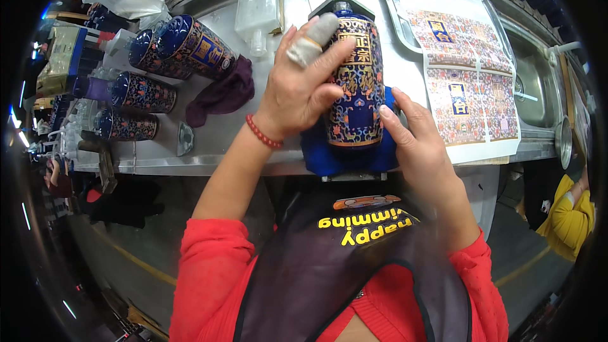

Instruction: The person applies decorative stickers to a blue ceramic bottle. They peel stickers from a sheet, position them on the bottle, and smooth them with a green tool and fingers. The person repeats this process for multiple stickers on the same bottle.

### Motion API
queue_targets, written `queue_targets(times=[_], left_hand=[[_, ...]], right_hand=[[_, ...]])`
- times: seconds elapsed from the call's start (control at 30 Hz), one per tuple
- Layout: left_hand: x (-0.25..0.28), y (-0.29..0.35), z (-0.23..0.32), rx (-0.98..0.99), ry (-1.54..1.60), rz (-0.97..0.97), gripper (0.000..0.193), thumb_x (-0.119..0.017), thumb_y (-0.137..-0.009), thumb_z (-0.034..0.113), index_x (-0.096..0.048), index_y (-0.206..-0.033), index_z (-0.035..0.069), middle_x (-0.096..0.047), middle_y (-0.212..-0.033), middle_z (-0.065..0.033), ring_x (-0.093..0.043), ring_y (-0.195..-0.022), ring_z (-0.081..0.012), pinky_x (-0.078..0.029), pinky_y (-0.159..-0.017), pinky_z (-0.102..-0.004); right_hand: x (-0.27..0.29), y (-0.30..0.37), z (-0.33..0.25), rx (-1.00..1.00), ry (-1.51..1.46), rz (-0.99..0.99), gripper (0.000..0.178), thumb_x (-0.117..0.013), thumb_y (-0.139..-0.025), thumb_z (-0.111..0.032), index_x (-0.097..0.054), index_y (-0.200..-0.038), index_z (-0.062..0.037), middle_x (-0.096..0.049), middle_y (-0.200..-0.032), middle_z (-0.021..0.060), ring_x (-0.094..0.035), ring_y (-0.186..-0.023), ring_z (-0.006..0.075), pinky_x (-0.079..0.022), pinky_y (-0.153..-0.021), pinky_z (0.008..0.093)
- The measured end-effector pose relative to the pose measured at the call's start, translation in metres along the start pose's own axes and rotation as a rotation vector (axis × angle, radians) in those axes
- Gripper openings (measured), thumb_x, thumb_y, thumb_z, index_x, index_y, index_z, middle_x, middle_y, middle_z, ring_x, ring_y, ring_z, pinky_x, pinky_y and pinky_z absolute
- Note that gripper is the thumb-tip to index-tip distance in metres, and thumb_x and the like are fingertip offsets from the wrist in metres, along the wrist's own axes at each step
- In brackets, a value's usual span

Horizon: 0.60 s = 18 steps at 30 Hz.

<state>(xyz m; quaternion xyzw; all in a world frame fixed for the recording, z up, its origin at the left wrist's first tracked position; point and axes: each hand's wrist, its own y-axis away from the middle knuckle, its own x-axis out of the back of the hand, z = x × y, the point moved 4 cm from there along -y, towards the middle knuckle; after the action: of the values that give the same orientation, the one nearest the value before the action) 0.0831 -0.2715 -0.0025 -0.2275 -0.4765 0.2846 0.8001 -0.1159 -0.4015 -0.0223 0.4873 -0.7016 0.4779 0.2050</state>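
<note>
A dark blue bottle with a colourful floral pattern and gold lettering lies on its back, its neck pointing away from me, on a blue cloth. My left hand rests on its upper left side, index finger stretched across the lettering and thumb apart. Grey-white covers wrap one or more of its fingers. Beside the lower right edge of the bottle is my right hand, thumb and fingers spread, the fingertips close to or touching it. A metal bracket stands at the bottle's neck.
Several patterned bottles stand at the left near a purple cloth. Behind lies a clear rectangular bottle. Printed pattern sheets cover a metal tray at right, before a sink. A person in yellow is at far right.
</note>
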Motion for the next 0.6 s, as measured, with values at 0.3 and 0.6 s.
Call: queue_targets(times=[0.3,0.6], left_hand=[[-0.008,0.048,0.06,-0.021,-0.209,-0.164,0.042,-0.063,-0.096,0.048,-0.072,-0.13,0.026,-0.061,-0.144,-0.0094,-0.041,-0.145,-0.0336,-0.016,-0.125,-0.0545],[-0.007,0.047,0.062,-0.041,-0.274,-0.156,0.04,-0.072,-0.09,0.039,-0.072,-0.129,0.03,-0.064,-0.139,-0.0069,-0.043,-0.144,-0.0314,-0.016,-0.125,-0.0537]], right_hand=[[-0.003,0.017,0.0,0.034,-0.011,-0.048,0.07,-0.06,-0.078,0.006,-0.06,-0.143,-0.0184,-0.048,-0.149,0.024,-0.055,-0.121,0.0422,-0.046,-0.104,0.0502],[-0.003,0.024,0.003,0.027,-0.035,-0.002,0.067,-0.062,-0.078,0.005,-0.063,-0.14,-0.0204,-0.048,-0.15,0.0219,-0.055,-0.121,0.041,-0.046,-0.104,0.0492]])
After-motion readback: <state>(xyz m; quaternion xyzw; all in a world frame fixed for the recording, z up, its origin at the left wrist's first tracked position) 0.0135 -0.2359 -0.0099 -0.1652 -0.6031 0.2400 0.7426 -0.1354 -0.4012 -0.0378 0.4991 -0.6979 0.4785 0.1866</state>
